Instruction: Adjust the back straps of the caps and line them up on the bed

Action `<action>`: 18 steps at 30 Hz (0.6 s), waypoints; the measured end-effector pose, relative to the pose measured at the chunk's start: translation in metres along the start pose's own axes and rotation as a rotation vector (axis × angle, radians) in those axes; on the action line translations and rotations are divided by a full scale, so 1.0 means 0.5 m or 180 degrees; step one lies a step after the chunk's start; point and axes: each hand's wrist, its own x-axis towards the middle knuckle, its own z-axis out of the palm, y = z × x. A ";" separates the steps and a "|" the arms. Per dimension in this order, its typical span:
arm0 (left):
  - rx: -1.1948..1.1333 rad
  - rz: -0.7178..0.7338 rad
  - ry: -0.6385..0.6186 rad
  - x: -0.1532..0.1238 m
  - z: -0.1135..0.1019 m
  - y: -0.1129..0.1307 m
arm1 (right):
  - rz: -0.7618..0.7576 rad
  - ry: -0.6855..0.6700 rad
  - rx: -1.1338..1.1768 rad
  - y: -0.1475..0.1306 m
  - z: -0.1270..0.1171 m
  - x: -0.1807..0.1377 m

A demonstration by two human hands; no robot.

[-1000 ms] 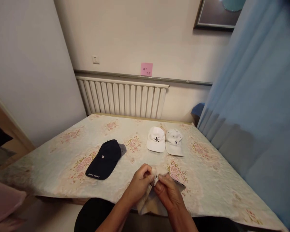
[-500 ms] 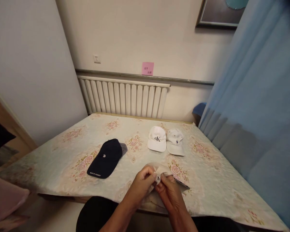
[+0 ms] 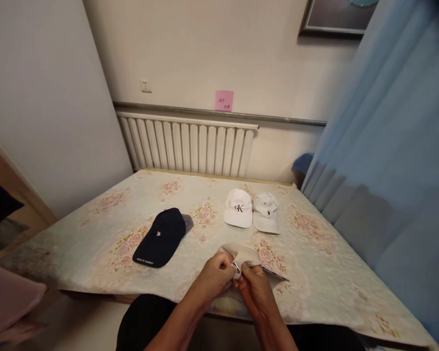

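Observation:
A beige cap (image 3: 241, 251) is held between my two hands near the bed's front edge, its brim pointing right with a dark line along it. My left hand (image 3: 215, 274) pinches the back strap beside a small metal buckle (image 3: 237, 267). Close against it, my right hand (image 3: 258, 287) grips the other side of the strap, thumb on top. Beyond them, a white cap with black letters (image 3: 237, 209) lies beside a second white cap with a small dark logo (image 3: 266, 214). To the left rests a navy cap (image 3: 160, 240), partly over a grey one (image 3: 188, 223).
The caps lie on a bed with a floral cover (image 3: 113, 222). A radiator (image 3: 188, 144) runs along the wall behind it. A blue curtain (image 3: 395, 161) hangs at the right. At the lower left, a person's pink garment (image 3: 12, 304) and blurred hand show.
The metal buckle between my fingers has turned slightly and shows more of its frame. My hands stay on the strap. The view has shifted a little.

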 end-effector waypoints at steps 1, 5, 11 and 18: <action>0.0055 -0.0041 0.0038 0.002 -0.001 -0.003 | 0.0003 0.0010 -0.0007 0.001 -0.001 0.000; 0.0126 -0.0200 0.0078 0.007 -0.003 -0.008 | 0.0011 0.0032 -0.0032 0.002 0.000 -0.002; 0.0269 -0.0269 0.0105 0.008 -0.005 -0.006 | -0.0004 0.0051 -0.0181 0.008 -0.003 -0.002; 0.0324 -0.0467 0.0082 0.007 -0.012 -0.013 | -0.0008 0.0152 -0.0234 0.020 -0.012 0.001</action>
